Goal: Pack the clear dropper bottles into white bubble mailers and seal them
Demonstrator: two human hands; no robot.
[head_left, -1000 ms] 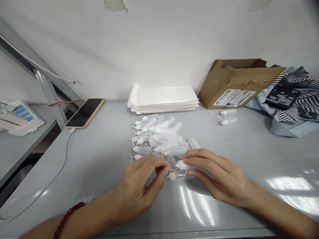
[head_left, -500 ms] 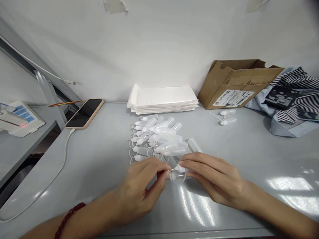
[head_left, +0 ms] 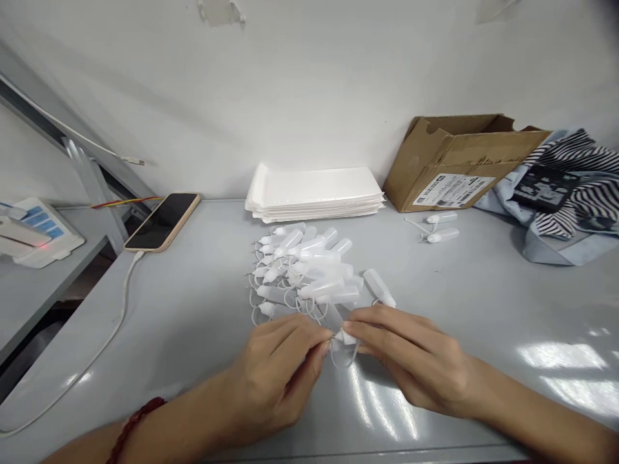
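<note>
My right hand (head_left: 420, 361) pinches a small translucent bottle by its white cap (head_left: 347, 336), the bottle body mostly hidden under the fingers. A thin tip points left from that cap, and a pale loop strap hangs below it. My left hand (head_left: 283, 370) is closed at this tip, thumb and forefinger pressed together on a small part of the strap end, mostly hidden. Just beyond the hands lies a pile of similar bottles (head_left: 322, 270) with needle tips and loop straps, pointing mostly left. One more bottle (head_left: 378, 285) lies apart, right of the pile.
White padded envelopes (head_left: 316, 190) are stacked by the wall. Two bottles (head_left: 442, 236) lie before an open cardboard box (head_left: 454, 161), with striped clothing (head_left: 561, 206) beside it. At left, a phone (head_left: 164, 222) is plugged into a white cable (head_left: 126, 290). A white device (head_left: 41, 232) stands farther left.
The held cap has moved slightly down, and its strap loop now hangs lower. My right hand has shifted a little down, uncovering more of the separate bottle. Both hands keep their grip.
</note>
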